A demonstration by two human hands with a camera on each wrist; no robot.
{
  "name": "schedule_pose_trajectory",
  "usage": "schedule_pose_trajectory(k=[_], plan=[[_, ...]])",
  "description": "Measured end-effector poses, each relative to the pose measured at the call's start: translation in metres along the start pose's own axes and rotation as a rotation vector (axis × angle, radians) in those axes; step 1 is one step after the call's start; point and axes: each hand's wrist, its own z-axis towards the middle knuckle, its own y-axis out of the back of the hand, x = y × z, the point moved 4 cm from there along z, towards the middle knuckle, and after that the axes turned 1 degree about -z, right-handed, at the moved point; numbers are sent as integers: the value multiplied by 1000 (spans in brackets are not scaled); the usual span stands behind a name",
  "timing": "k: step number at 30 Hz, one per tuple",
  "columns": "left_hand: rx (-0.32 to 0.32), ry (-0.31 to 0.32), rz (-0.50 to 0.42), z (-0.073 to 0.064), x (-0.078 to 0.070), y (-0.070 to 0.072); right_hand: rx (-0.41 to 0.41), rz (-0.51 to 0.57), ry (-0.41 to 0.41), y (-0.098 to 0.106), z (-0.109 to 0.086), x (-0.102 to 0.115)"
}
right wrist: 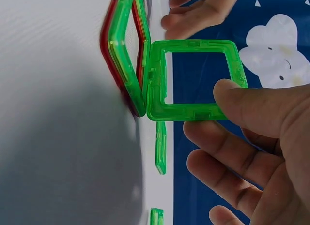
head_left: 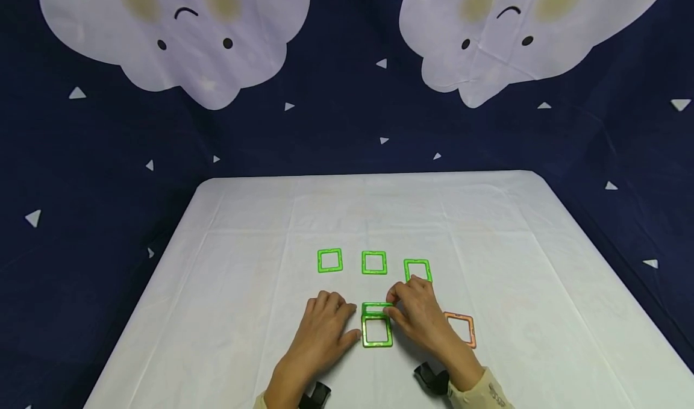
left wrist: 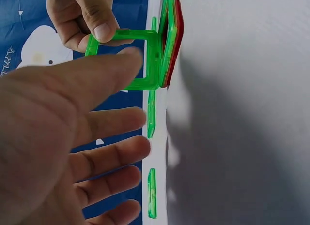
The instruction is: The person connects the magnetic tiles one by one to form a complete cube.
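My right hand (head_left: 425,318) pinches a green square magnetic tile (right wrist: 157,82), a hollow frame, between thumb and fingers. This tile stands upright along the far edge of a flat green square tile (head_left: 376,344). Beneath the flat one, a red tile (right wrist: 104,41) shows in both wrist views. To the left, my left hand (head_left: 320,330) is held with its fingers apart and its thumb beside the flat tile. In the left wrist view that thumb overlaps the upright tile; whether it touches cannot be told.
Farther back on the white table (head_left: 244,264) lie a left green tile (head_left: 329,270), a middle green tile (head_left: 374,271) and a right green tile (head_left: 416,261), partly behind my right hand. An orange tile (head_left: 472,330) lies right of my right wrist, partly covered.
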Motion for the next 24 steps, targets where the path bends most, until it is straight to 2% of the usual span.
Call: schedule_pose_trajectory(k=[6, 12, 16, 24], plan=[[-155, -12, -10, 8, 0, 9, 13, -4, -12, -1, 1, 0], [-260, -78, -5, 16, -1, 15, 22, -9, -21, 0, 1, 0], [-279, -113, -11, 20, -2, 17, 21, -12, -22, 0, 1, 0], [-251, -146, -38, 26, -4, 15, 18, -12, -22, -1, -1, 0]])
